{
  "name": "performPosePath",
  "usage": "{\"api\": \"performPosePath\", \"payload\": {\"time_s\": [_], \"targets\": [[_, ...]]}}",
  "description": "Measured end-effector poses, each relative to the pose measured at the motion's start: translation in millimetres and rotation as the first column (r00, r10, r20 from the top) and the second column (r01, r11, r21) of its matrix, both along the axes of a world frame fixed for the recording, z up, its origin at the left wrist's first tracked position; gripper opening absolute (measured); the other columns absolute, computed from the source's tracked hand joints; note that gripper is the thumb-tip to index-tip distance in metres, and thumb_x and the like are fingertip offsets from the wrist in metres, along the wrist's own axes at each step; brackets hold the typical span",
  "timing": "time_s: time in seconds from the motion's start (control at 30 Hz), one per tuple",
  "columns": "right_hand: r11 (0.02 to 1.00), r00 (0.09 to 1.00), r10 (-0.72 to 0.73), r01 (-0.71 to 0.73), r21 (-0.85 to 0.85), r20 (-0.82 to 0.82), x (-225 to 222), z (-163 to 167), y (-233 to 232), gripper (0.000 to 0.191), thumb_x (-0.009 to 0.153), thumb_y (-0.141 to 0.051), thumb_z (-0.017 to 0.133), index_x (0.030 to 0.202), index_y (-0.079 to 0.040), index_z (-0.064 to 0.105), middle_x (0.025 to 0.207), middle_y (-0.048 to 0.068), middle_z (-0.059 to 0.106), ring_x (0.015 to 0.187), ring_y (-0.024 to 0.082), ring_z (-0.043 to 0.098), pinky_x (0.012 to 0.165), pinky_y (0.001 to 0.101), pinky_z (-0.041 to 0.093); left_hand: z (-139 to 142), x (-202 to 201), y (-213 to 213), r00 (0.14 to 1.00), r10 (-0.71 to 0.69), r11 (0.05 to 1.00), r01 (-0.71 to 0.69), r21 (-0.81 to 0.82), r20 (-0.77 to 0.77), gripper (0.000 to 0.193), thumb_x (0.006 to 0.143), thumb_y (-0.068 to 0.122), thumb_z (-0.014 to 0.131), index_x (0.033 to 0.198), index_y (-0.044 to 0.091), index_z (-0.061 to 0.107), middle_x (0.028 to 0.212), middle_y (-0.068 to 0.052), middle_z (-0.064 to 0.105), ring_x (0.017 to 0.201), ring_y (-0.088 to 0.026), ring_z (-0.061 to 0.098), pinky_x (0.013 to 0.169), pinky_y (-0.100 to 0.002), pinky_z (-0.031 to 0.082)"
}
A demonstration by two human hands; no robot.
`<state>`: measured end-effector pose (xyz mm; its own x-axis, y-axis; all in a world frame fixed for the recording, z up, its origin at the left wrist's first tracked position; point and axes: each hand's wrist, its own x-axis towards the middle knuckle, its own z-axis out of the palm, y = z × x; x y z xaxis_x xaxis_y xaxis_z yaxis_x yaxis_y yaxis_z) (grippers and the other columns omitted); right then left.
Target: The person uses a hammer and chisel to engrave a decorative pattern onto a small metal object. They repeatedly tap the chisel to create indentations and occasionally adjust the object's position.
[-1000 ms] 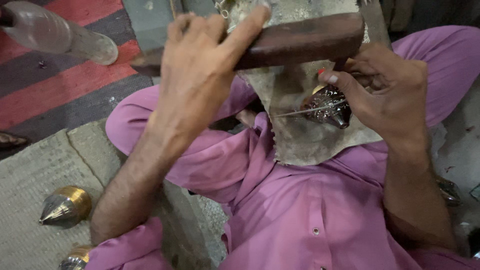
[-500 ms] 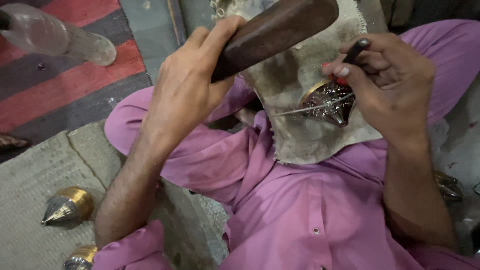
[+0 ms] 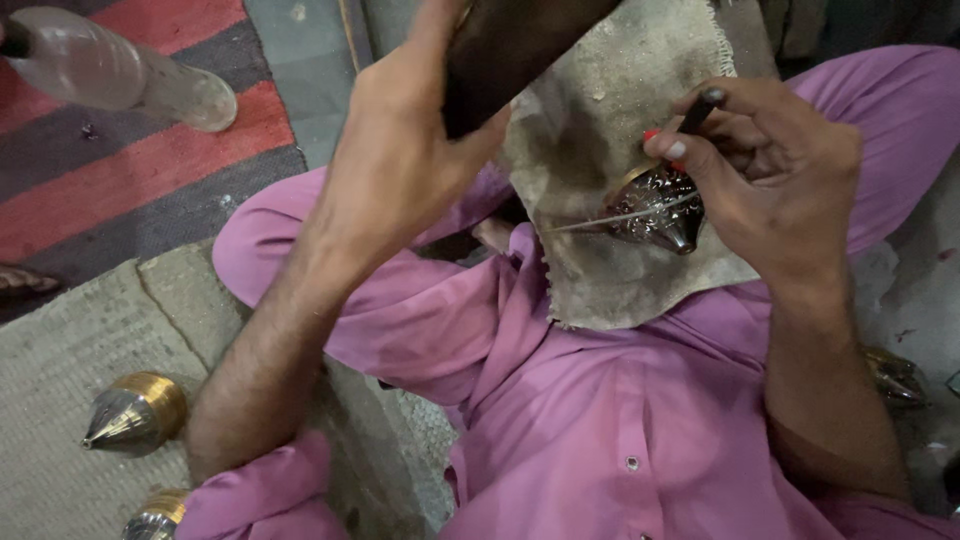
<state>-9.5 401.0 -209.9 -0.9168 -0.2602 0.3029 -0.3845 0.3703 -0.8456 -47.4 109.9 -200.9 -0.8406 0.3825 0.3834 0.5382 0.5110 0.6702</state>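
Left hand [image 3: 400,170]: gripping dark wooden mallet [image 3: 520,45], now raised higher. Right hand [image 3: 770,170]: pinching thin metal chisel [image 3: 625,215] against engraved brass cone [image 3: 660,205] beneath it.

Three brass cones [image 3: 135,408] [image 3: 155,515] [image 3: 660,205] (one held), one bottle [image 3: 120,70].
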Motion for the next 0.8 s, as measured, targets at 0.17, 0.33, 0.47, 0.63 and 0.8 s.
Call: {"api": "performPosePath", "payload": {"time_s": [0.17, 0.33, 0.47, 0.63, 0.8], "targets": [[0.996, 1.000, -0.021, 0.021, 0.087, -0.005, -1, 12, -6, 0.016, 0.106, 0.015, 0.072, 0.120, 0.013, 0.062, 0.104, 0.021, 0.073, 0.101, 0.024, 0.076, 0.087, 0.0291, 0.066, 4, -5, 2, 0.990, -0.045, 0.962, 0.007, -0.272, -0.135, 0.072, 0.083, 0.000, 0.077, 0.148, 0.015, 0.047, 0.110, -0.012, 0.063, 0.112, -0.036, 0.063, 0.093, -0.050, 0.049], [0.996, 0.995, -0.084, 0.081, 0.047, 0.054, -1, 15, -8, 0.029, 0.098, 0.013, 0.070, 0.126, 0.011, 0.061, 0.106, 0.018, 0.072, 0.099, 0.021, 0.074, 0.086, 0.0264, 0.063, 7, -7, 7, 0.964, -0.015, 0.947, -0.071, -0.313, -0.264, 0.061, 0.091, -0.004, 0.068, 0.145, 0.018, 0.050, 0.118, -0.011, 0.063, 0.114, -0.033, 0.063, 0.098, -0.047, 0.048], [0.999, 1.000, 0.001, -0.001, 0.047, -0.014, -2, 8, -4, 0.020, 0.104, 0.019, 0.068, 0.122, 0.015, 0.061, 0.105, 0.020, 0.072, 0.103, 0.023, 0.075, 0.089, 0.0260, 0.065, 8, -10, 6, 0.999, -0.022, 0.977, 0.015, -0.213, -0.030, 0.056, 0.087, 0.007, 0.069, 0.140, 0.011, 0.053, 0.122, -0.016, 0.064, 0.113, -0.039, 0.062, 0.093, -0.049, 0.048], [0.995, 0.996, -0.076, 0.073, 0.074, 0.052, -2, 5, -1, 0.013, 0.101, 0.012, 0.072, 0.109, 0.011, 0.062, 0.095, 0.019, 0.072, 0.094, 0.022, 0.076, 0.078, 0.0260, 0.063, 11, -11, 3, 0.986, -0.073, 0.989, 0.052, -0.138, -0.149, 0.058, 0.089, -0.001, 0.068, 0.142, 0.010, 0.050, 0.122, -0.019, 0.062, 0.112, -0.041, 0.062, 0.096, -0.049, 0.049], [0.996, 0.999, 0.008, -0.004, 0.091, -0.041, -5, 9, -3, 0.018, 0.104, 0.016, 0.069, 0.119, 0.012, 0.061, 0.105, 0.022, 0.072, 0.103, 0.026, 0.076, 0.089, 0.0308, 0.066, 10, -11, 4, 0.960, -0.012, 0.967, -0.059, -0.248, -0.279, 0.058, 0.092, -0.001, 0.067, 0.146, 0.015, 0.050, 0.125, -0.016, 0.061, 0.117, -0.037, 0.061, 0.101, -0.049, 0.048]]}}
